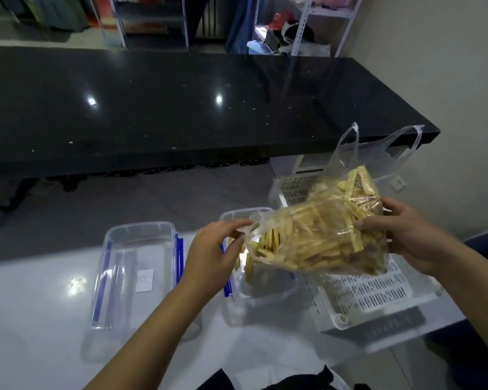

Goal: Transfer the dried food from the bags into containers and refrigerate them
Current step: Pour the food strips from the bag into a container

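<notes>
A clear plastic bag (321, 235) full of yellow dried food strips is tilted, its mouth pointing down-left over a clear container (268, 291) with blue clips. Several strips (248, 270) lie in that container. My left hand (214, 251) pinches the bag's open rim. My right hand (409, 235) grips the bag's raised bottom end. A second clear container (135, 274) with blue clips sits to the left, with only a white label visible inside.
A white perforated plastic basket (364, 291) stands right of the containers on the white table (34, 319). A black counter (181, 108) runs across behind. A second clear bag (389, 153) rises from the basket. Dark fabric (265, 381) lies at the near edge.
</notes>
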The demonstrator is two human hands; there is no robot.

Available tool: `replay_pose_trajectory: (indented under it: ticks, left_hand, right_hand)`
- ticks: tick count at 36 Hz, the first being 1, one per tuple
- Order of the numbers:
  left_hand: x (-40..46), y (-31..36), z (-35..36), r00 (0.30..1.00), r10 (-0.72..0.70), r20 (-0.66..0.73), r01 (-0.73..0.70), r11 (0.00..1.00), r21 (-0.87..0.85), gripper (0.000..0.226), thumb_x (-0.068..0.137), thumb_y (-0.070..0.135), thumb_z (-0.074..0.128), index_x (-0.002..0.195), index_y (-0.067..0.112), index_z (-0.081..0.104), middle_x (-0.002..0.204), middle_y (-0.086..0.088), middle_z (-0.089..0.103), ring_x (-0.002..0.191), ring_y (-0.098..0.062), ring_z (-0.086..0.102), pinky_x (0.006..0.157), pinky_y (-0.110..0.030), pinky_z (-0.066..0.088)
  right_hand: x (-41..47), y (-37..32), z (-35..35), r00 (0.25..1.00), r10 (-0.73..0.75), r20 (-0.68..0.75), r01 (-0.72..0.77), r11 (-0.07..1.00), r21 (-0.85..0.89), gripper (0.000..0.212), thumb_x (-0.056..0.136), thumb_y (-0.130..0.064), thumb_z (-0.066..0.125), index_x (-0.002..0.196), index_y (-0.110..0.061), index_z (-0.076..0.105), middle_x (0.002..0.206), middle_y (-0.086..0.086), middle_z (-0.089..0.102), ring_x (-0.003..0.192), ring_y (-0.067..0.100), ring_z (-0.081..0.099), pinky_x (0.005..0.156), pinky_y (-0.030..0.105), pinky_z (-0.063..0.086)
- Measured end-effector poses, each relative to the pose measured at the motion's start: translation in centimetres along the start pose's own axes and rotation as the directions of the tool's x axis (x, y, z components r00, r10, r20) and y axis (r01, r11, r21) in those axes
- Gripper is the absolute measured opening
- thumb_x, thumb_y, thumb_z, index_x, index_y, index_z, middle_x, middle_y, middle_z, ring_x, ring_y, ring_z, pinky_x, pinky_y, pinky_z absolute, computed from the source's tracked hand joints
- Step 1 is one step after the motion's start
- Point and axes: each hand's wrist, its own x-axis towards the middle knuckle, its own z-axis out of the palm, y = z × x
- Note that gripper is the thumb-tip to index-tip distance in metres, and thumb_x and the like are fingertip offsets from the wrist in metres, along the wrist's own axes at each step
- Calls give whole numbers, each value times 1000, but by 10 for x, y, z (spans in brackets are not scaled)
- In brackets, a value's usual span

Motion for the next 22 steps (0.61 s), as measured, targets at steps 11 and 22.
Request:
replay_pose_trajectory:
  ticks: [11, 22]
  left_hand:
    - [-5, -2, 8, 993, -113, 39, 115, 992, -48, 52, 95, 16, 63, 122, 59, 49, 91, 19, 65, 82, -4, 58, 76, -26, 47]
    - [4, 2, 9, 991, -117, 58, 121, 991, -62, 58, 94, 10, 66, 118, 60, 48, 92, 17, 67, 76, 3, 61, 74, -30, 52]
  right_hand:
    - [8, 5, 2, 999, 27, -16, -26, 998, 56, 51, 47, -23, 92, 95, -27, 76, 96, 8, 77, 80, 27, 75, 57, 34, 59]
    - [8, 5, -3, 994, 62, -94, -59, 998, 37, 54, 50, -23, 87, 100, -16, 70, 83, 6, 76, 68, 30, 72, 62, 40, 63]
